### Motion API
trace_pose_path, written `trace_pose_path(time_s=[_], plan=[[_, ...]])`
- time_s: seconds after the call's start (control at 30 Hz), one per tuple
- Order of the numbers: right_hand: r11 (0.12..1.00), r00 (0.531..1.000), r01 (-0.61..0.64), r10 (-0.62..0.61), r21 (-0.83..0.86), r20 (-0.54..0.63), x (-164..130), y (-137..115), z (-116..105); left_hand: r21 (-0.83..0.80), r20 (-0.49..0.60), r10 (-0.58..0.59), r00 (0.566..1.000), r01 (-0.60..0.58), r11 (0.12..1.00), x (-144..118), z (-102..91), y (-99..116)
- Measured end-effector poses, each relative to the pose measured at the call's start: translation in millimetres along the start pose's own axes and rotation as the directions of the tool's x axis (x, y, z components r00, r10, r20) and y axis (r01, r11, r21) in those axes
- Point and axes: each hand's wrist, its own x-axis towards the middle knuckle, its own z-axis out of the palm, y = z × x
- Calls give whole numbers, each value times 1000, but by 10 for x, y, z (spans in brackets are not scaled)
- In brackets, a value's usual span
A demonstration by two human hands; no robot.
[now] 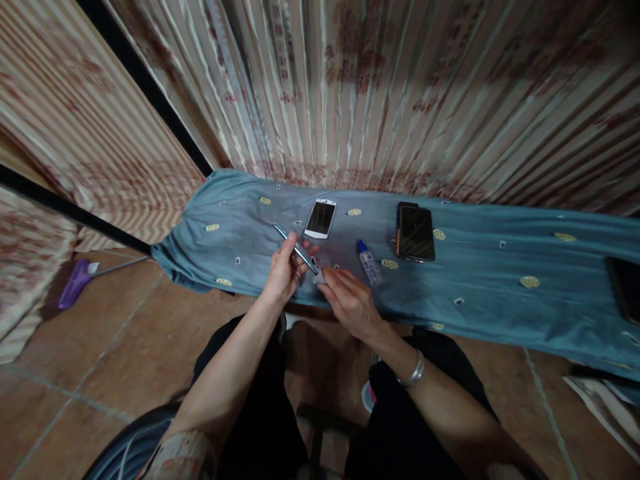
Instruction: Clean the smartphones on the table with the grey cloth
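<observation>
My left hand (286, 270) grips a thin metal tool (295, 248), like a screwdriver, its tip pointing down and right. My right hand (347, 300) pinches a small grey part (319, 274) at the near edge of the blue cloth (490, 293), right under the tool's tip. What the small part is I cannot make out. A silver bracelet (414, 370) sits on my right wrist.
On the cloth lie a white phone (321, 218), a small clear bottle with a blue cap (369, 263), a dark phone (415, 232) and another dark device (625, 287) at the right edge. Striped curtains hang behind. A purple brush (75, 280) lies on the tiled floor, left.
</observation>
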Motion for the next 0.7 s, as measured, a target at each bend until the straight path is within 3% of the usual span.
trace_pose_path(time_s=[0.13,0.27,0.57,0.7], plan=[[995,994,99,-98,8,-56,5,-36,-33,-42,30,-82,996,83,996,-12,-7,35],[995,995,98,-98,-2,-14,-9,-38,-63,-19,39,-121,992,122,992,-50,-28,65],[975,982,-140,115,170,152,-88,15,-60,86,97,-106,990,97,992,-39,-51,68],[862,935,-353,312,364,167,-128,-4,-25,62,98,-118,988,113,992,-40,-33,73]])
